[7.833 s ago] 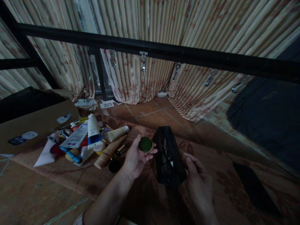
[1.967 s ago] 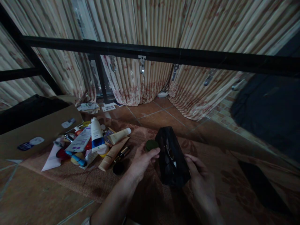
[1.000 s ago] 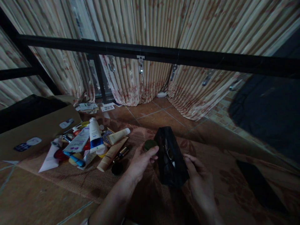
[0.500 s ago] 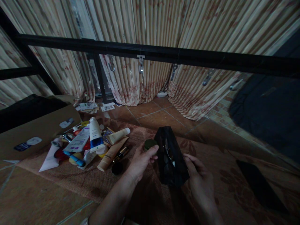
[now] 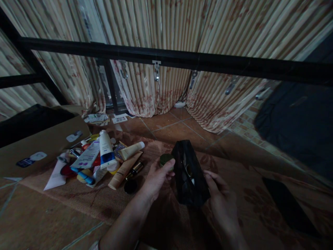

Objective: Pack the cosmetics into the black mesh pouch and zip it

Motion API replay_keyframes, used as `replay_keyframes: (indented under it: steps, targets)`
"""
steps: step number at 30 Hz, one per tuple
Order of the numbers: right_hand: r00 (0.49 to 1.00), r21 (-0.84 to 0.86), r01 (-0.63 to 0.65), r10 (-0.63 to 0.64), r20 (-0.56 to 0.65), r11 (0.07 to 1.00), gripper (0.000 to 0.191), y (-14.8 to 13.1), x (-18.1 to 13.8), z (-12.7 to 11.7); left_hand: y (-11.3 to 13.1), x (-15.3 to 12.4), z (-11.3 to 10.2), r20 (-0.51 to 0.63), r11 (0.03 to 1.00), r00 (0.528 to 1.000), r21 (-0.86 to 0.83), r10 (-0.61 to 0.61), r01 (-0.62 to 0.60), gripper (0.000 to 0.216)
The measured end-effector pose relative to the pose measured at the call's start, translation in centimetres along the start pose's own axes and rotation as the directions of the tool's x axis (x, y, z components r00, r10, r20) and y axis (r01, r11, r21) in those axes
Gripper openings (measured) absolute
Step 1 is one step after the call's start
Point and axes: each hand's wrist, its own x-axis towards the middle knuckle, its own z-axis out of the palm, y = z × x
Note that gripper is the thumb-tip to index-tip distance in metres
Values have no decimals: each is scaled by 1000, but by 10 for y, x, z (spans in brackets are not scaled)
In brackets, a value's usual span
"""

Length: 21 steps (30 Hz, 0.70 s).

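My left hand [image 5: 156, 178] pinches a small round green jar [image 5: 165, 159] between thumb and fingers, right at the left edge of a black pouch [image 5: 189, 173]. The pouch stands upright on a brown woven mat [image 5: 109, 201] with its mouth open toward me. My right hand [image 5: 220, 194] grips the pouch's right side near its base. Something pale shows inside the pouch, too dark to name.
A pile of tubes and bottles [image 5: 104, 159] lies on the mat to the left, with a small black lid [image 5: 130, 186] near it. A cardboard box [image 5: 39, 146] stands at far left. A black metal rail [image 5: 182, 60] crosses above, curtains behind it. A dark flat object [image 5: 286, 208] lies at right.
The green jar, held face up well left of the pouch at first, has been brought to the pouch's left edge. My right hand has kept its grip on the pouch.
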Motion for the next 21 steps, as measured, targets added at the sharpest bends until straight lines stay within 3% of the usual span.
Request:
replay_keyframes:
  steps: [21]
  targets:
    - [999, -20, 31, -32, -19, 999, 37, 2, 1, -1, -1, 2, 3, 32, 992, 998, -121, 47, -43, 42]
